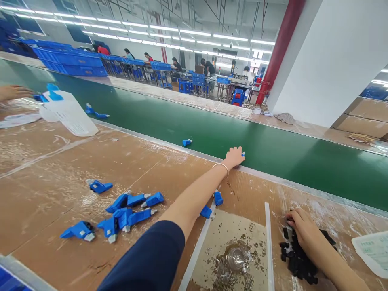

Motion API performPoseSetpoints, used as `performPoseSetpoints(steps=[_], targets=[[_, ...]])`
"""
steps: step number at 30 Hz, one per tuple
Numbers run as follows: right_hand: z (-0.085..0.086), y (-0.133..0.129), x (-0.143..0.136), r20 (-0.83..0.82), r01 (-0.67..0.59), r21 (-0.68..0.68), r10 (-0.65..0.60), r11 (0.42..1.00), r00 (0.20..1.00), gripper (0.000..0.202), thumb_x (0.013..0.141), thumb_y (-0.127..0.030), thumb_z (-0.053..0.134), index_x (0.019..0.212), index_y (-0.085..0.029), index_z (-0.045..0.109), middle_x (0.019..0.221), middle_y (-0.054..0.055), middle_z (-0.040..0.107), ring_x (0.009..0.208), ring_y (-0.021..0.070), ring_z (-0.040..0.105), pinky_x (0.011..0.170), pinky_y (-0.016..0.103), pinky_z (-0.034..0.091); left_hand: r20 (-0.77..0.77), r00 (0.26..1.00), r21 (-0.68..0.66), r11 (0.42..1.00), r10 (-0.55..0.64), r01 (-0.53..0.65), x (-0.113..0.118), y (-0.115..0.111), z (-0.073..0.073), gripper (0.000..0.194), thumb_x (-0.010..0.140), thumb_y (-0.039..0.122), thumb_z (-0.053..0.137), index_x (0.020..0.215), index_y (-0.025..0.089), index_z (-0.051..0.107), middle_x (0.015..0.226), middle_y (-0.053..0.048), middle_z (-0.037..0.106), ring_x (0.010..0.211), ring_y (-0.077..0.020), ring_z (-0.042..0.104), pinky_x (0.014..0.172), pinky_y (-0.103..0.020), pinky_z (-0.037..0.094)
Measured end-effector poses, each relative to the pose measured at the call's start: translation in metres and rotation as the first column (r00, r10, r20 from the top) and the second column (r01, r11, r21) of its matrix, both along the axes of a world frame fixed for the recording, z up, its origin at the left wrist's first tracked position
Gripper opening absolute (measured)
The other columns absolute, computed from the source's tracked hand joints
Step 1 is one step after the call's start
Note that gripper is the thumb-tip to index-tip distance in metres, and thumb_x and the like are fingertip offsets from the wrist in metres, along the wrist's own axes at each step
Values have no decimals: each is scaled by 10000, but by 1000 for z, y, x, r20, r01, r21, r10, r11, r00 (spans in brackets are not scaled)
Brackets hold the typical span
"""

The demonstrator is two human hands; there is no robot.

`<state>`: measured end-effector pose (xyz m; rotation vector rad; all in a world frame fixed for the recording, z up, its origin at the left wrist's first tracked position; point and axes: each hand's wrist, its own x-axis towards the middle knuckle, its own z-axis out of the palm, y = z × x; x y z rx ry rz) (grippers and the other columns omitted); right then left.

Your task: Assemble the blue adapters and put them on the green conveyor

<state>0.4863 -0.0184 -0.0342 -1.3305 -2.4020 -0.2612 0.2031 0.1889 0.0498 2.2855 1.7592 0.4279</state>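
My left hand (234,157) reaches across to the near edge of the green conveyor belt, its fingers closed round a small blue plastic part with a pale tip (243,154). On the right, my right hand (304,228) rests over a heap of small black pieces (298,258); its fingers are bent together at the heap's far side, on what looks like one black piece. Several blue plastic parts with grey-white ends (123,216) lie in a loose group left of my left arm. Two more, a blue part (218,198) and another partly behind my arm (206,211), lie closer to it.
A wet, taped beige sheet (224,226) bears a clear round blob (236,258). On the green belt (291,157) lie a single blue part (187,142) and others farther left. White bottles (74,115) and another person's hand (13,93) are at left. A white bottle (372,250) lies right.
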Motion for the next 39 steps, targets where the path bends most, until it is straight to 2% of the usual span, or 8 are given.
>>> performPoseSetpoints(steps=[8, 16, 23, 29, 32, 35, 37, 39], targets=[[9, -9, -17, 117, -28, 95, 17, 995, 993, 210, 991, -175, 391, 1029, -160, 597, 914, 120, 674, 833, 260, 673, 726, 383, 574, 4, 950, -25, 949, -313, 313, -25, -36, -1, 309, 950, 354, 596, 1197, 169, 606, 1221, -95, 629, 1057, -232, 631, 910, -455, 541], [22, -42, -65, 281, -165, 69, 139, 984, 950, 402, 807, 40, 432, 1099, -102, 669, 1115, 185, 699, 983, 295, 682, 850, 412, 595, -97, 803, -26, 808, -588, 588, -60, -137, 5, 162, 849, 137, 604, 990, 157, 681, 1041, -88, 699, 1001, -242, 632, 890, -341, 486], [11, -59, -75, 345, -183, 33, 160, 983, 925, 435, 774, 25, 458, 1145, -65, 667, 1142, 233, 689, 968, 334, 695, 787, 428, 627, -167, 786, 111, 781, -595, 614, -75, -203, -7, 344, 797, -8, 519, 1103, 103, 629, 1245, -182, 643, 1264, -336, 490, 1051, -485, 362], [22, -66, -77, 314, -132, -23, 132, 991, 940, 504, 759, 63, 416, 1197, -86, 617, 1121, 215, 690, 968, 311, 691, 786, 396, 615, 1, 824, 193, 809, -566, 555, -92, -241, 9, 289, 914, 102, 437, 1121, 127, 638, 1124, -145, 705, 1103, -291, 608, 971, -449, 422], [31, -65, -80, 261, -91, -64, 105, 994, 960, 484, 741, 63, 391, 1130, -113, 619, 1028, 185, 696, 881, 301, 690, 743, 413, 605, 249, 820, 124, 856, -516, 501, -106, -274, 17, 304, 919, 136, 466, 1162, 192, 640, 1125, -107, 717, 1083, -274, 630, 961, -435, 434], [41, -59, -81, 176, -68, -99, 85, 993, 981, 351, 830, 1, 372, 1054, -133, 606, 933, 154, 691, 812, 283, 690, 722, 415, 596, 599, 756, -61, 926, -265, 372, -115, -307, 10, 311, 904, 219, 581, 1206, 273, 628, 1160, -67, 706, 1101, -253, 622, 969, -405, 438], [47, -55, -81, 106, -57, -122, 70, 991, 992, 266, 906, -89, 376, 1068, -151, 577, 925, 133, 692, 804, 264, 696, 709, 393, 597, 797, 604, -247, 912, -1, 328, -114, -325, -4, 336, 880, 281, 649, 1212, 299, 603, 1145, -49, 687, 1055, -227, 623, 915, -367, 465], [55, -55, -85, 46, -50, -145, 57, 988, 997, 230, 952, -181, 393, 1135, -170, 531, 949, 108, 698, 786, 230, 702, 684, 350, 600, 908, 346, -371, 834, 234, 409, -109, -337, -21, 327, 869, 353, 680, 1171, 283, 577, 1019, -25, 666, 895, -177, 625, 785, -304, 485]])
